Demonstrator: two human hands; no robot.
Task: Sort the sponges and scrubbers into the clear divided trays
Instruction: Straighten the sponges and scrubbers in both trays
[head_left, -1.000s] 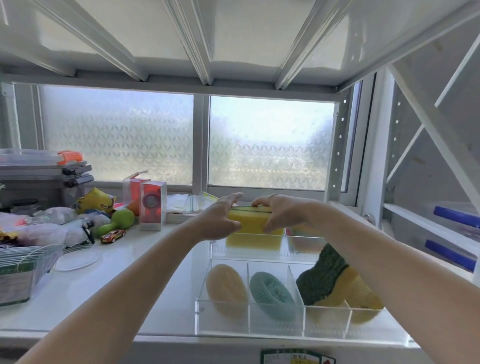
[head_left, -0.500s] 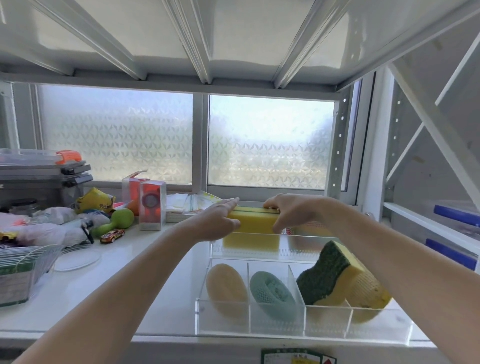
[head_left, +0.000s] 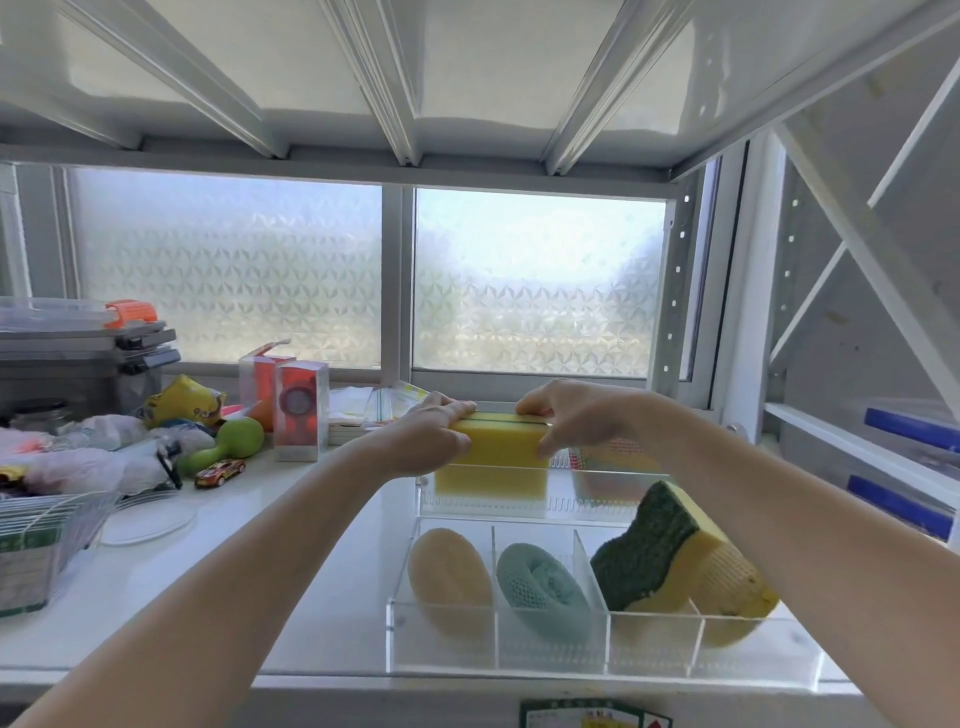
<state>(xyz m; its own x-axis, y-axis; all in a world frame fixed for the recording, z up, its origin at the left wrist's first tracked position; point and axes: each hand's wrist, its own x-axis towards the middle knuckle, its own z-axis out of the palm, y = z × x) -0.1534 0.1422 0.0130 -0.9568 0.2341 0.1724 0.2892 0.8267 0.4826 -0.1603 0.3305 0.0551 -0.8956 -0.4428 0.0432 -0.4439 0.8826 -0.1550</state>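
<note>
Both hands grip a yellow sponge block (head_left: 492, 457) standing on edge in the far clear tray (head_left: 561, 506). My left hand (head_left: 434, 434) holds its left end and my right hand (head_left: 569, 418) its right end. The near clear divided tray (head_left: 597, 660) holds a tan oval scrubber (head_left: 449, 579) in its left compartment, a teal mesh scrubber (head_left: 543, 592) in the middle one, and a green-and-yellow sponge (head_left: 654, 551) leaning in the right part with a yellow scrubber (head_left: 737, 590) behind it. An orange mesh item (head_left: 615, 457) shows faintly in the far tray under my right wrist.
The white shelf (head_left: 182, 587) carries clutter at left: a wire basket (head_left: 47, 540), plastic bags (head_left: 88, 457), a toy car (head_left: 220, 472), a green dumbbell toy (head_left: 228, 447), red boxes (head_left: 301, 415), grey bins (head_left: 78, 358). A frosted window (head_left: 535, 280) stands behind, a shelf overhead.
The yellow sponge block has sunk a little lower into the far tray, with both hands still on it. The green-and-yellow sponge in the near tray came into fuller view as my right arm shifted.
</note>
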